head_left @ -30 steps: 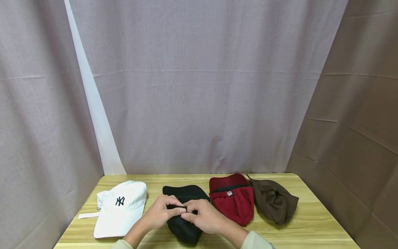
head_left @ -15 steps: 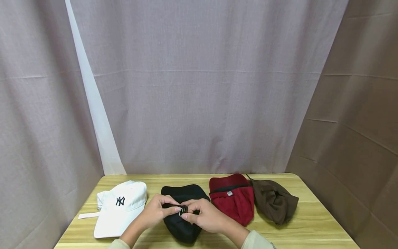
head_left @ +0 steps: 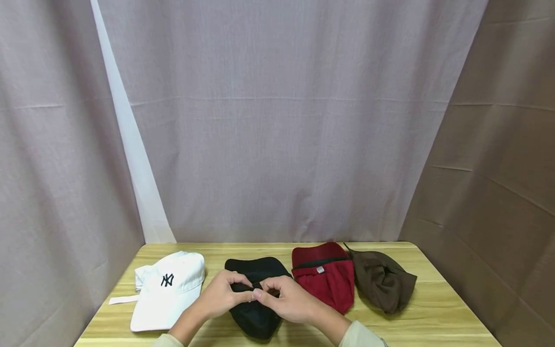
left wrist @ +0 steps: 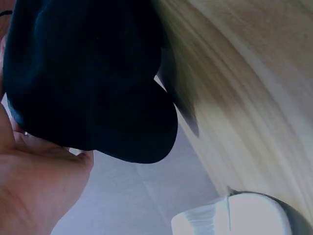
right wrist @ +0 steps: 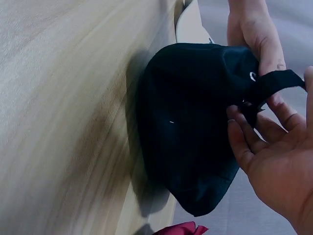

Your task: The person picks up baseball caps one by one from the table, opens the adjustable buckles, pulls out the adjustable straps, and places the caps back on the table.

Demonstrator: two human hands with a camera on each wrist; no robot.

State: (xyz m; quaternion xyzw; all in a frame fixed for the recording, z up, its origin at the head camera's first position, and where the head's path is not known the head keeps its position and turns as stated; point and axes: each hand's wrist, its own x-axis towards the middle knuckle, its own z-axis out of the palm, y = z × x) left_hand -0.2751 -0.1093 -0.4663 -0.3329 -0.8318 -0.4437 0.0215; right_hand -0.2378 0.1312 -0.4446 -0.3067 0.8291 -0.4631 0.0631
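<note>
head: above, forward-down | wrists: close, flanking | shared: black cap (right wrist: 190,122)

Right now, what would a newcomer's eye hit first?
Probably the white cap with its black logo, at the left of the table. Next, at centre, the left hand and right hand holding a black cap. Then the red cap just right of it, beside a brown hat.

hat (head_left: 166,296) left of held cap (head_left: 257,323), two hats (head_left: 327,284) right; curtain (head_left: 277,120) behind table (head_left: 433,323)
</note>
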